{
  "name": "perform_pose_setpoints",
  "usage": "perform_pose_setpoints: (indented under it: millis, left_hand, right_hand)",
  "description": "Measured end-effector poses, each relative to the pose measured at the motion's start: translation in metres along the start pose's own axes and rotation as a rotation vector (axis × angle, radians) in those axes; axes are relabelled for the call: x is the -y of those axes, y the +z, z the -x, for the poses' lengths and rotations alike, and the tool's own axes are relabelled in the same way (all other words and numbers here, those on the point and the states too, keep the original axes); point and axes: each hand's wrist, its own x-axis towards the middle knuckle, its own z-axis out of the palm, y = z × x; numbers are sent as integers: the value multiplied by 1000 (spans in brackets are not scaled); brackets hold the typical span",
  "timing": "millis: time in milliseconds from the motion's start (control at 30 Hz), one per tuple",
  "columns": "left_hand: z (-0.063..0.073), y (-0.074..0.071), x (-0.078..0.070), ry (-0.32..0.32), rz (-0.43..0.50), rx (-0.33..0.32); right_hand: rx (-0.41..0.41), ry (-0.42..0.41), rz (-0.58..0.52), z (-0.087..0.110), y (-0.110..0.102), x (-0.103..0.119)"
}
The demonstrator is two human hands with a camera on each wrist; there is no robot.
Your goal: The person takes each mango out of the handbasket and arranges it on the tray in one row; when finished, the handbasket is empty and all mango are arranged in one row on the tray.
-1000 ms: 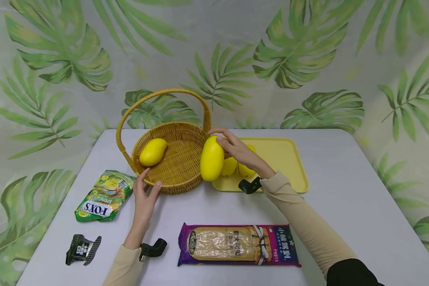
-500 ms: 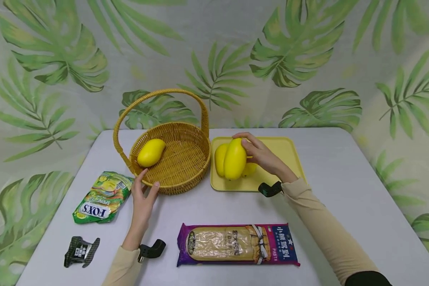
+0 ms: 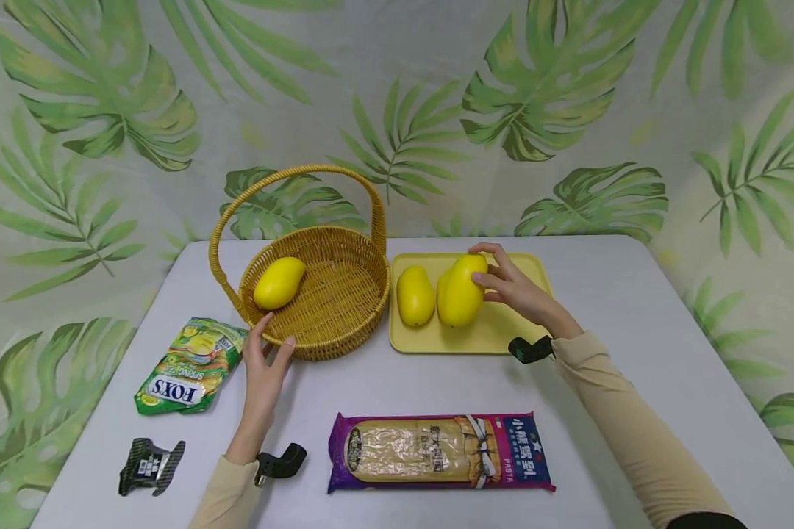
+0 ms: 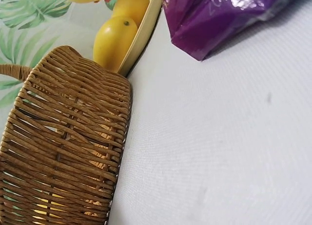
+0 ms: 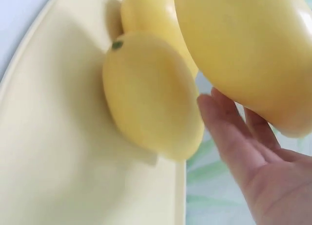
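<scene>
My right hand (image 3: 521, 292) holds a yellow mango (image 3: 465, 291) by its upper end, tilted above the yellow tray (image 3: 406, 342). In the right wrist view the held mango (image 5: 253, 49) fills the top right, with fingers under it. A second mango (image 3: 415, 296) lies on the tray's left part. Another mango (image 5: 151, 96) lies beside it, mostly hidden behind the held one in the head view. My left hand (image 3: 265, 378) touches the front rim of the wicker basket (image 3: 334, 339), fingers fairly straight. Inside the basket, at its left, lies one mango (image 3: 280, 283).
A green FOX'S bag (image 3: 190, 365) lies left of my left hand. Nearer the front left is a small black packet (image 3: 151, 466). A purple pasta package (image 3: 440, 452) lies along the table's front. The basket's tall handle (image 3: 298, 170) arches upward.
My right hand has carried the mango rightward from the basket's right rim to over the tray, uncovering the left tray mango. My left hand stays at the basket rim.
</scene>
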Motion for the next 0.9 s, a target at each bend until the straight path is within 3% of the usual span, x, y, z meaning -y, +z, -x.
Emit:
perform_pose_setpoints:
  millis: [233,500,733,900]
  left_hand:
    - [0,0,0,-6,17,-2]
    - [0,0,1,-4,28,-5]
    - [0,0,1,-7,20,-7]
    - [1,1,1,6,18,-16]
  right_hand:
    - [-81,57,72,7,-21,-7]
    - [-101,143,125,12,-40,-18]
    - [-98,251,237,8,-43,-27]
    - [-99,272,307,2,-43,-33]
